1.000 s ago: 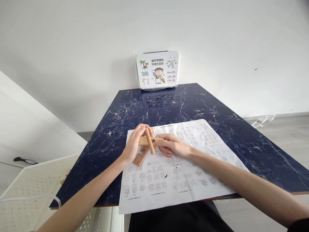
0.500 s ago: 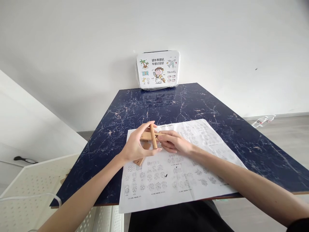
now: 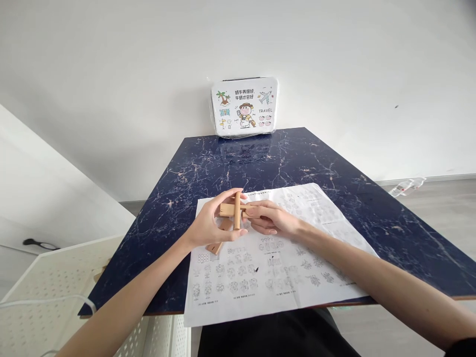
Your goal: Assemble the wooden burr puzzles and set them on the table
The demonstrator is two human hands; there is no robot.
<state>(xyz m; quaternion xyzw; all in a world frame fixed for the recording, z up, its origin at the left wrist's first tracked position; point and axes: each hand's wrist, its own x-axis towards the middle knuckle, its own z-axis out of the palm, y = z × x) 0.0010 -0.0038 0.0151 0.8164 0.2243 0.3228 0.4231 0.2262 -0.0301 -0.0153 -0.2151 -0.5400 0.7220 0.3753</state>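
Observation:
My left hand (image 3: 208, 220) is curved in a C shape, with a round wooden stick (image 3: 237, 212) gripped end to end between thumb and fingertips. Crossing behind the stick is a flat wooden piece (image 3: 226, 210) with small dark marks near its left end. My right hand (image 3: 269, 217) is closed, its thumb and fingers pinching the right side of these crossed wooden pieces. Whether the pieces interlock is hidden by the fingers. Below my left hand, another wooden piece (image 3: 214, 247) with a dark mark lies on the printed sheet (image 3: 282, 292), partly covered.
The sheet of small line diagrams overhangs the near edge of the blue marbled table (image 3: 260, 166). A white cartoon-printed case (image 3: 244, 107) leans on the wall at the back. To the left stands a white perforated cabinet (image 3: 63, 277) with a white cable (image 3: 48, 298).
The wooden stick has turned closer to vertical in view. More of the flat piece's face shows behind it, and both hands have shifted very slightly right.

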